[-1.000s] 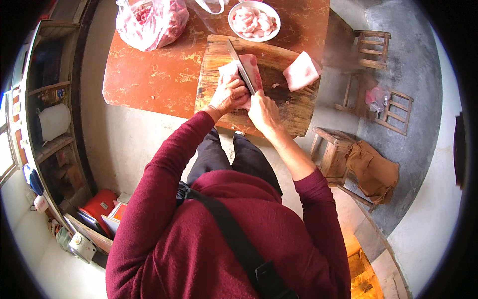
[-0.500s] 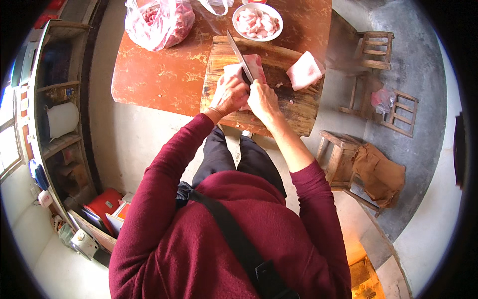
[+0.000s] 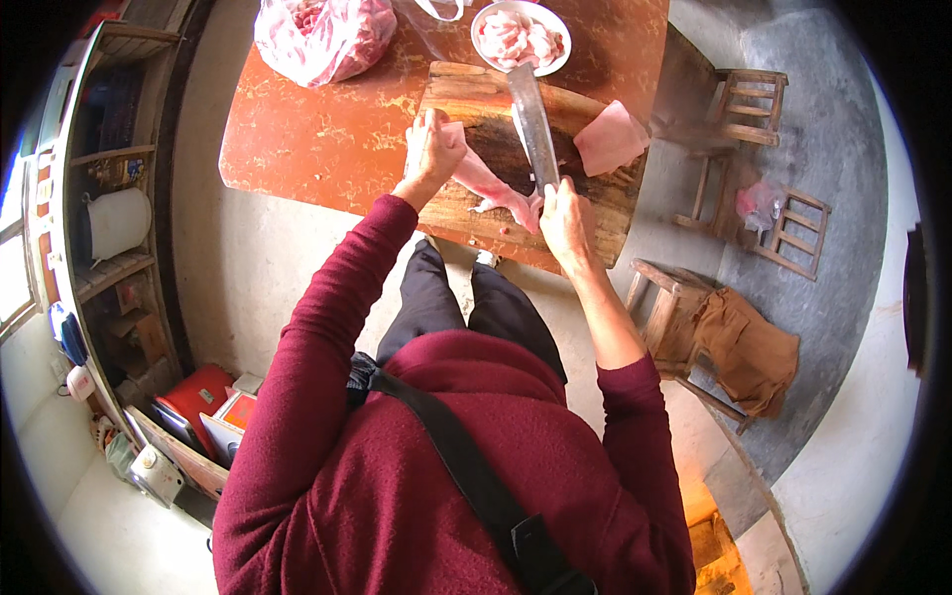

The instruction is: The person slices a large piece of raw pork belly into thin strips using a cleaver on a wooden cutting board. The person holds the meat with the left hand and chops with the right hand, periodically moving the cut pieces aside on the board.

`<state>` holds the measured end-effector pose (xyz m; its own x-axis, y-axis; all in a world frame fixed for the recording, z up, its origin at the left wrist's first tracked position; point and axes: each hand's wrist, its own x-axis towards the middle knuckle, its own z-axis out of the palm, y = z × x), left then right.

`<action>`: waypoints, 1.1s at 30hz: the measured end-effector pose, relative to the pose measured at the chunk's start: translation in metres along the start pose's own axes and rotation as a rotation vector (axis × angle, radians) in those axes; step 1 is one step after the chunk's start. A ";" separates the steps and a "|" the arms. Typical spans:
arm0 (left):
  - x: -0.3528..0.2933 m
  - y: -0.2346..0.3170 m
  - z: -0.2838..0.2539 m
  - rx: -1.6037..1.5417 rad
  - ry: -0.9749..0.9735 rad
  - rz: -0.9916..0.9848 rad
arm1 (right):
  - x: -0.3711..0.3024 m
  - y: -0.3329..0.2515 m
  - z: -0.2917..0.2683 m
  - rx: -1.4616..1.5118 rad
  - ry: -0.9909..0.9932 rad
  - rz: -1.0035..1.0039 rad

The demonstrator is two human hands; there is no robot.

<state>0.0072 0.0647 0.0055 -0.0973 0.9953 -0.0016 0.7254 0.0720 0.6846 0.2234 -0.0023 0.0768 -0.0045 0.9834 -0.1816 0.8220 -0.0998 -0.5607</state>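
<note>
My left hand is closed on the upper left end of a strip of raw pork, which slants across the wooden cutting board. In my right hand is a long-bladed kitchen knife, its tip pointing away from me toward the bowl. The strip's lower end lies close beside the right hand and the knife's handle. A separate pale slab of pork rests on the board's right side. Small scraps dot the board near its front.
Beyond the board stands a white bowl of cut meat pieces. A plastic bag of meat sits at the far left of the red-brown table. Wooden stools are to the right, one draped with brown cloth. Shelving lines the left.
My hands have moved apart: the left went left with the strip's end, the right moved right and nearer me with the knife. The blade has swung from leaning left to nearly straight away.
</note>
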 end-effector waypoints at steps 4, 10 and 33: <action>-0.014 0.026 -0.008 0.171 0.122 0.195 | -0.013 0.008 -0.015 0.047 0.042 0.077; -0.049 0.055 0.012 -0.026 -0.333 0.739 | -0.046 0.015 -0.044 -0.055 -0.075 -0.054; -0.063 0.037 0.030 0.015 -0.464 0.769 | -0.046 0.024 -0.012 -0.124 -0.240 -0.141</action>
<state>0.0604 0.0062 0.0091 0.7020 0.6948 0.1565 0.4857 -0.6278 0.6082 0.2499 -0.0481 0.0813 -0.2457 0.9207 -0.3031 0.8669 0.0688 -0.4938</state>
